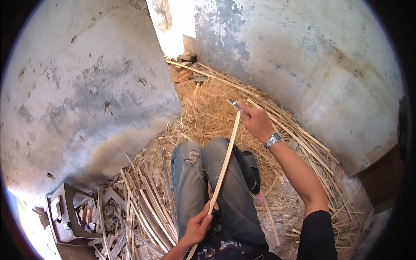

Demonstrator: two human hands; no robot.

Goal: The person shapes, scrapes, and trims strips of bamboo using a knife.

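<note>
A long pale strip of split bamboo or cane [225, 162] slants across my right thigh, its far end up near the knife. My left hand [198, 225] is closed round its lower part, close to my lap. In my right hand [257, 123] is a small knife [234, 104], its short metal blade pointing left and lying at or just past the strip's far end. A metal-banded watch [273, 140] sits on my right wrist. The grip of the knife is mostly hidden by my fingers.
Curly shavings [208, 108] cover the floor ahead of my knees. Bundled strips [145, 203] lie at my left, and more long strips [303, 145] run along the right wall [320, 65]. A broken box-like frame [71, 216] stands lower left. The left wall [86, 86] is close.
</note>
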